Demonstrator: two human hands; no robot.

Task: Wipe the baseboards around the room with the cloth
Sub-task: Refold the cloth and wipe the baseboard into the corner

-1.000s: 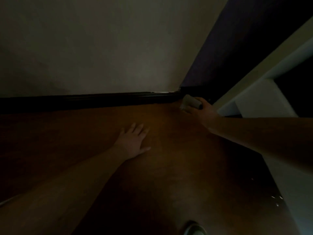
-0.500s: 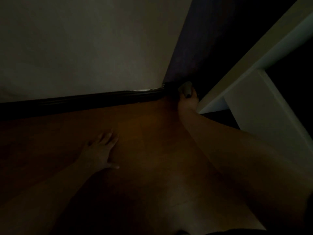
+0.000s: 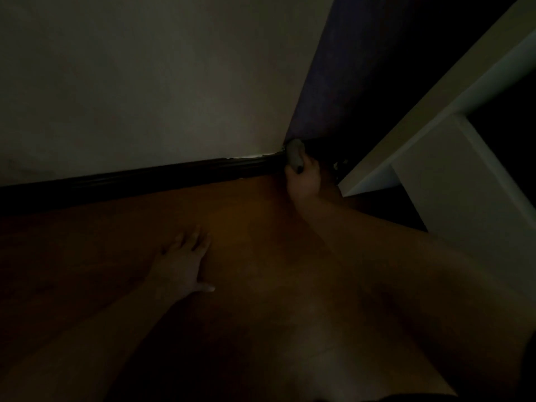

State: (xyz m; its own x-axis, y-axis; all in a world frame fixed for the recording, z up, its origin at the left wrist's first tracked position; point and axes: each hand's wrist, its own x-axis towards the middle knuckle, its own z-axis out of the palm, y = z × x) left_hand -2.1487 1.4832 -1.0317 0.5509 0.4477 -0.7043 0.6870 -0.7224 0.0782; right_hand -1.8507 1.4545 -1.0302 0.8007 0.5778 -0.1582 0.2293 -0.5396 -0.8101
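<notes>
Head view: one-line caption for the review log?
Right hand presses the cloth into the baseboard corner while the left hand rests flat on the wooden floor.

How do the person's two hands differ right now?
The left hand lies flat on the wooden floor with fingers spread, holding nothing; the right hand grips a pale cloth. The left hand sits away from the dark baseboard, while the right hand reaches into the corner and presses the cloth against it. Both hands are bare.

Visible: 2 hands, left hand (image 3: 181,266) & right hand (image 3: 304,181), 1 cloth (image 3: 294,155), 1 dark baseboard (image 3: 145,177), 1 white furniture piece (image 3: 452,158).
</notes>
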